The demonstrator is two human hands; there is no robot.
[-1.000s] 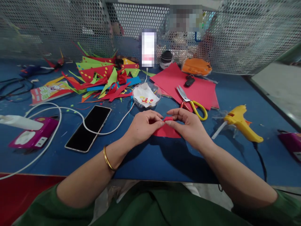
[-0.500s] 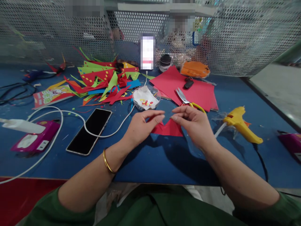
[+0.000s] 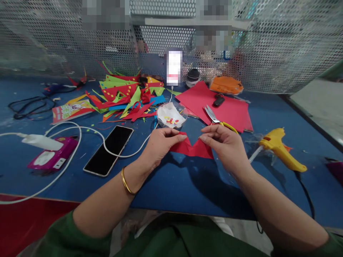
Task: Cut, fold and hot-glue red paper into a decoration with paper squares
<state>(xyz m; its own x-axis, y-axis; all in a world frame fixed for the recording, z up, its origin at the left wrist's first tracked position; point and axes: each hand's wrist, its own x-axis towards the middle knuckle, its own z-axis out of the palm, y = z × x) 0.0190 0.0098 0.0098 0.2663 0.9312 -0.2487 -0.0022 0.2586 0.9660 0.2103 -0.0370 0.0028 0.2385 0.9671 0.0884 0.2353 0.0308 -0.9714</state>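
A piece of red paper [image 3: 193, 151] with a V-shaped notch in its upper edge is stretched between my hands, just above the table. My left hand [image 3: 162, 144] pinches its left upper part between thumb and fingers. On the other side, my right hand [image 3: 222, 142] grips the right upper part the same way. Directly beyond the paper stands a clear round dish [image 3: 184, 119] with white paper [image 3: 164, 113] and small red and yellow bits in it. Scissors [image 3: 211, 114] with yellow handles lie just behind my right hand, partly on red paper sheets [image 3: 233, 114].
Coloured paper cuttings [image 3: 120, 92] are heaped at the back left. A phone [image 3: 109, 151], a white cable [image 3: 134, 156] and a purple power strip [image 3: 50, 155] lie on the left. To the right rests a yellow glue gun [image 3: 284, 150]. A lit phone [image 3: 174, 67] stands against the mesh partition.
The view has shifted, so the table things appear slightly lower and further right. Both hands keep hold of the red paper, and its notch now shows wider.
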